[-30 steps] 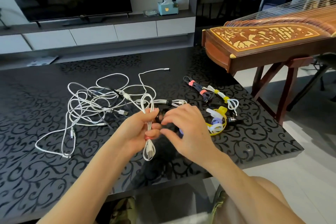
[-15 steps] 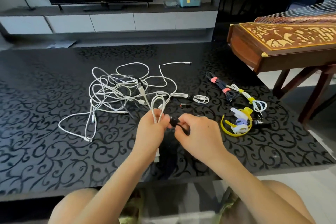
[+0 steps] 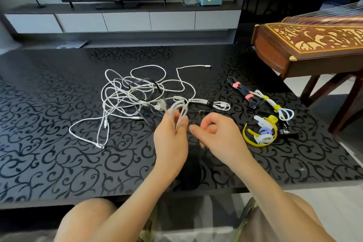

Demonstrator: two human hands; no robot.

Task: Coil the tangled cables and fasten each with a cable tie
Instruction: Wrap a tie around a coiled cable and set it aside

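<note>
Above the near middle of the glossy black table, patterned with scrolling vines, a folded white cable is held upright in the left hand. Its long axis runs near to far, with the rounded bends of the loops pointing away from the person and slightly blurred. The left fingers are closed around the lower part of the bundle. Just beside it, the right hand is curled, thumb and forefinger pinched together on something small and dark that cannot be made out.

Behind the left hand, a tangle of thin white and dark cables is spread flat on the table, one white end pointing right. A small white bundle lies behind the hands, its long axis left to right.

To the right, a dark coiled cable with two pink ties and a white coiled cable with yellow ties lie diagonally, end to end. Near them sits a heap of loose ties, soft strips in yellow, white and lilac, curled into arcs.
</note>
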